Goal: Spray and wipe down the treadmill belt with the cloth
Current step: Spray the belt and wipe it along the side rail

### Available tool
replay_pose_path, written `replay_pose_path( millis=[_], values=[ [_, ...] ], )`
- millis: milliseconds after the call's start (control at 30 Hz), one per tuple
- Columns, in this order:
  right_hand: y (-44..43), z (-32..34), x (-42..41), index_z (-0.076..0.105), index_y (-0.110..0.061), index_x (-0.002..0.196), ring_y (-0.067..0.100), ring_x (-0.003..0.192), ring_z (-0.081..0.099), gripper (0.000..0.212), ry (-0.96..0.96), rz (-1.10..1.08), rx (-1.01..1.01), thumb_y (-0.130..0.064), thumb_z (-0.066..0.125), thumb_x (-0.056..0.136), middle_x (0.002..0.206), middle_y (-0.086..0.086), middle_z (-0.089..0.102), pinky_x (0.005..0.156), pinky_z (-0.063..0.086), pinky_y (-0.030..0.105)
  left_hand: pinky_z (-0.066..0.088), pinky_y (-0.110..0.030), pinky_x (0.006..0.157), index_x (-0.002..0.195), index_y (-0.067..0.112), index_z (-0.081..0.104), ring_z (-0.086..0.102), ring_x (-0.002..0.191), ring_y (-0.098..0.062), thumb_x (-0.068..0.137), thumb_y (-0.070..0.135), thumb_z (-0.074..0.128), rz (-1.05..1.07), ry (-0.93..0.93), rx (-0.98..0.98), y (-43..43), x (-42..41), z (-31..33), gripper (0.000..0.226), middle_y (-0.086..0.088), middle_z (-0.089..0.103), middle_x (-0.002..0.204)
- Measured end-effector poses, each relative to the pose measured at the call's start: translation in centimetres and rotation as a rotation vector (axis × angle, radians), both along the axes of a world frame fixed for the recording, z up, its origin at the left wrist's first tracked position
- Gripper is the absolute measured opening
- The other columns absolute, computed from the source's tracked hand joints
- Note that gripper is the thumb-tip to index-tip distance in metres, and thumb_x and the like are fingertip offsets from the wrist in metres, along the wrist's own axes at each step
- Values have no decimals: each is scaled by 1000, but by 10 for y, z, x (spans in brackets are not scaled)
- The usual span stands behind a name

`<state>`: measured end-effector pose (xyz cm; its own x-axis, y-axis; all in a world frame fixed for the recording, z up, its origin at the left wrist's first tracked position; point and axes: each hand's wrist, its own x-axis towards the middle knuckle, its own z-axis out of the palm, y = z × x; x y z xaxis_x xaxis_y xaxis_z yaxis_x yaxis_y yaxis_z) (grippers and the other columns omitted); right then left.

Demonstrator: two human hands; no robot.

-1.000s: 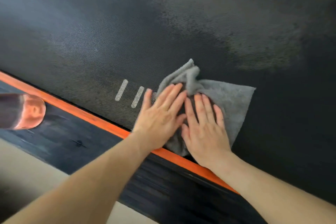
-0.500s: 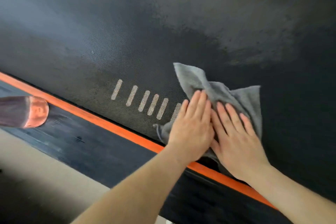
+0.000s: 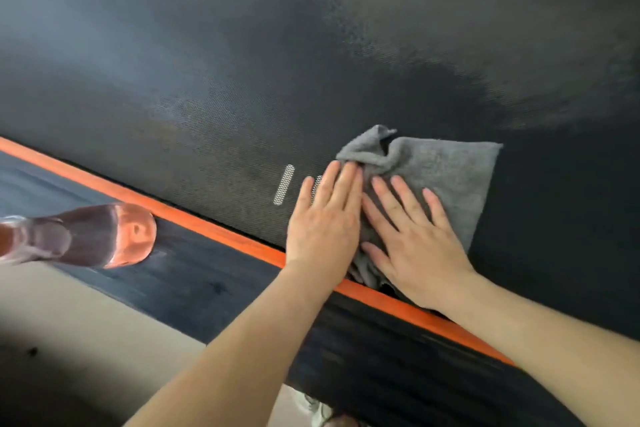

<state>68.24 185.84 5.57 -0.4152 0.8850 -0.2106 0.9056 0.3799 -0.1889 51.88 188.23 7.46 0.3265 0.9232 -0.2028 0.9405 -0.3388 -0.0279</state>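
Note:
A grey cloth (image 3: 446, 177) lies bunched on the dark treadmill belt (image 3: 242, 62), near the belt's near edge. My left hand (image 3: 325, 218) and my right hand (image 3: 412, 236) press flat on it side by side, fingers straight and pointing away from me. The cloth's left part is crumpled under my fingertips; its right part spreads flat. White dash marks (image 3: 284, 184) on the belt show just left of my left hand. Darker, damp-looking patches cover the belt to the right and beyond the cloth.
An orange strip (image 3: 207, 229) runs diagonally along the belt's near edge, with the black side rail (image 3: 194, 274) below it. A pink translucent spray bottle (image 3: 86, 236) lies on the rail at left. Beige floor (image 3: 69, 315) shows at bottom left.
Both hands slid the cloth left along the belt, covering all but one or two of the white dash marks. The cloth's shape shifted, its right part now flatter.

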Motion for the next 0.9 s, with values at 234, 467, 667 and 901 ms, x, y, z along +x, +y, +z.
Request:
replay_pose_path(
  millis=[234, 467, 667, 901],
  values=[
    [40, -5, -107, 28, -25, 156, 20, 153, 14, 66, 47, 71, 30, -54, 31, 96, 165, 1, 18, 120, 10, 52, 39, -55, 107, 142, -3, 46, 45, 138, -34, 93, 18, 25, 163, 60, 114, 28, -105, -2, 58, -18, 49, 146],
    [45, -12, -105, 37, -23, 153, 22, 151, 21, 65, 96, 105, 103, -52, 38, 95, 163, 2, 27, 117, 16, 52, 40, -60, 105, 139, -12, 45, 40, 138, -43, 92, 17, 27, 200, 28, 175, 29, -94, -22, 58, -28, 45, 146],
    [45, -16, -104, 47, -19, 148, 26, 147, 32, 65, 123, 132, 136, -51, 39, 92, 158, 7, 36, 112, 21, 54, 38, -56, 110, 145, -11, 36, 28, 145, -42, 83, 25, 18, 157, 39, 105, 32, -99, -22, 74, -27, 34, 153],
    [47, -20, -86, 49, -21, 147, 29, 146, 34, 63, 112, 227, 158, -51, 39, 92, 157, 8, 38, 112, 23, 53, 40, -41, 112, 133, 13, 61, 45, 138, -29, 76, 17, 35, 314, -324, 186, -19, -85, -3, 63, -12, 52, 144]
  ],
)
